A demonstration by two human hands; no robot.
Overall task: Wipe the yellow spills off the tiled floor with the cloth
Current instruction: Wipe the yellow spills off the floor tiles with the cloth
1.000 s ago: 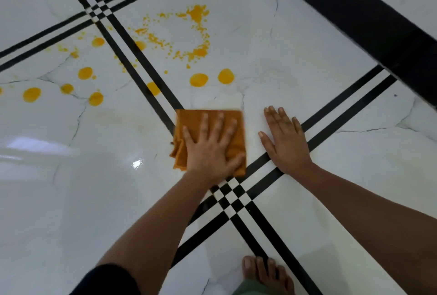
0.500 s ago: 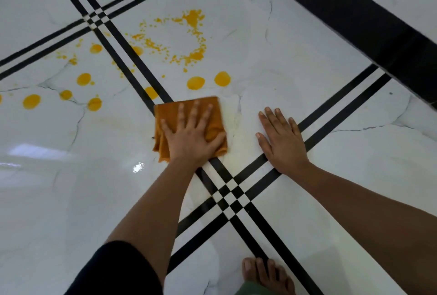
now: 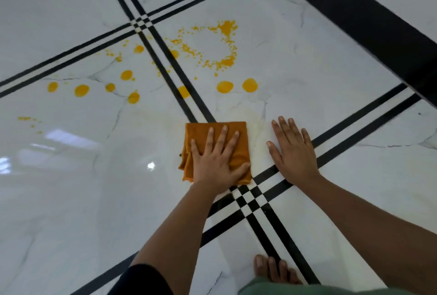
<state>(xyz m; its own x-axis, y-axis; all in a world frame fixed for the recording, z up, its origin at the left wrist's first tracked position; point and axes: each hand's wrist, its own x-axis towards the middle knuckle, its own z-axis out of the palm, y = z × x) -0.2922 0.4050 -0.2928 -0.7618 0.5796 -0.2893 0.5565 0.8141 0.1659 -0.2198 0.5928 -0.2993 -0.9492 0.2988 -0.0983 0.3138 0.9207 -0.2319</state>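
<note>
Orange folded cloth lies on the white marble-patterned tiled floor. The left hand presses it down, grip open, fingers spread straight. The right hand rests flat on the floor just beside it, grip open too. Round yellow spills dot the tiles beyond the cloth.

From the cloth I see flat open floor ahead, up to the yellow spills, and wide glossy tile to the left; on the right, the right hand lies flat just beside the cloth, barring a sweep that way; behind, a bare foot rests on the floor.
</note>
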